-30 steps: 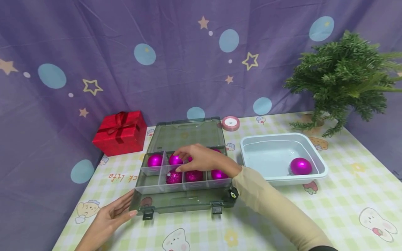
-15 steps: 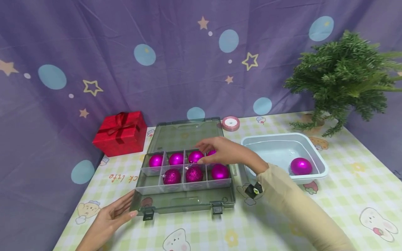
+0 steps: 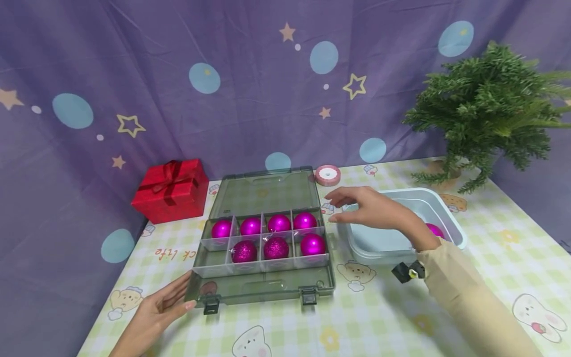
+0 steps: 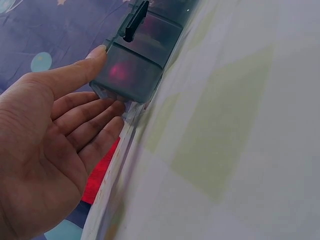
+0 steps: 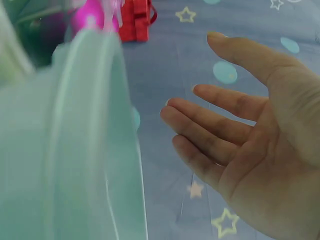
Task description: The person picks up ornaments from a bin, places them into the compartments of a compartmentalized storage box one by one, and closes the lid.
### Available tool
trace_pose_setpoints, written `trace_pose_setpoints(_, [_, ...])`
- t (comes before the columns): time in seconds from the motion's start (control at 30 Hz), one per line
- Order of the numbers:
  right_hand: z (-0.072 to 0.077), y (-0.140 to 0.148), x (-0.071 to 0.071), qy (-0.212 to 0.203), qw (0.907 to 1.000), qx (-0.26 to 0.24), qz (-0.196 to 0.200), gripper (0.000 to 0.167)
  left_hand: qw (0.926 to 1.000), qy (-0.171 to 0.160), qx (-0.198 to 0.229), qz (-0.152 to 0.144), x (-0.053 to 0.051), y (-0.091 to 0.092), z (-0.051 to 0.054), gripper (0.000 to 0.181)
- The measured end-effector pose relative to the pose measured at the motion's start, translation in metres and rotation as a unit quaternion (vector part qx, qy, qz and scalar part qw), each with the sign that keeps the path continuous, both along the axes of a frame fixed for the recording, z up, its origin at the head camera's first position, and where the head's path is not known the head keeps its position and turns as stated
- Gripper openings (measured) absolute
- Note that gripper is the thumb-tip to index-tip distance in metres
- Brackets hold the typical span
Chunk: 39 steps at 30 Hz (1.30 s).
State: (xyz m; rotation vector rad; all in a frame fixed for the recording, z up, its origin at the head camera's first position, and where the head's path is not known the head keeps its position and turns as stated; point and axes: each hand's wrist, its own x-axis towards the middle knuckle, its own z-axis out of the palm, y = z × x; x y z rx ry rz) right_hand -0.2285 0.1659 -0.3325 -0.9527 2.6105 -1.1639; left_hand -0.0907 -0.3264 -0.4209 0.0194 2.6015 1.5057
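A grey translucent divided box (image 3: 263, 282) lies with its lid (image 3: 265, 193) laid back. Shiny magenta Christmas baubles (image 3: 278, 223) sit across its back row of compartments. Its front row has three more, two of them glittery, such as the glitter bauble (image 3: 275, 248). My left hand (image 3: 153, 310) touches the box's front left corner, thumb at the front and loosely extended fingers along the side. Over the left rim of a pale blue tub (image 3: 379, 255) hovers my right hand (image 3: 374, 210), fingers apart and holding nothing. One magenta bauble (image 3: 434, 230) in the tub is partly hidden by the right wrist.
A red gift box (image 3: 171, 191) with a bow stands at the back left. Behind the lid's right corner is a pink ribbon spool (image 3: 327, 175). A small artificial Christmas tree (image 3: 482, 114) stands at the back right, before a purple curtain.
My right hand has moved right, from above the box's compartments to over the tub, uncovering the baubles. The left hand stays at the box corner.
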Motion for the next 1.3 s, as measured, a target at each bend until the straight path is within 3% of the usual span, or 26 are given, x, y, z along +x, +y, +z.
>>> trace_pose_setpoints(0.27, [-0.005,0.044,0.012,0.011,0.999,0.019,-0.038,0.047,0.9998,-0.015,-0.007,0.009,0.0,0.0,0.001,0.073])
trace_pose_setpoints(0.63, [-0.008,0.09,0.025,0.031,0.992,0.077,-0.095,0.046,0.9999,-0.011,-0.009,0.004,0.0,0.0,-0.001,0.072])
trace_pose_setpoints(1.03, [-0.011,0.119,0.029,0.018,0.9877,0.108,-0.112,0.055,1.0,-0.001,-0.006,-0.001,-0.001,0.001,0.0,0.071])
trace_pose_setpoints(1.3, [-0.014,0.131,0.031,0.036,0.9856,0.124,-0.11,0.049,1.0,-0.002,-0.001,0.001,0.0,0.001,0.0,0.072])
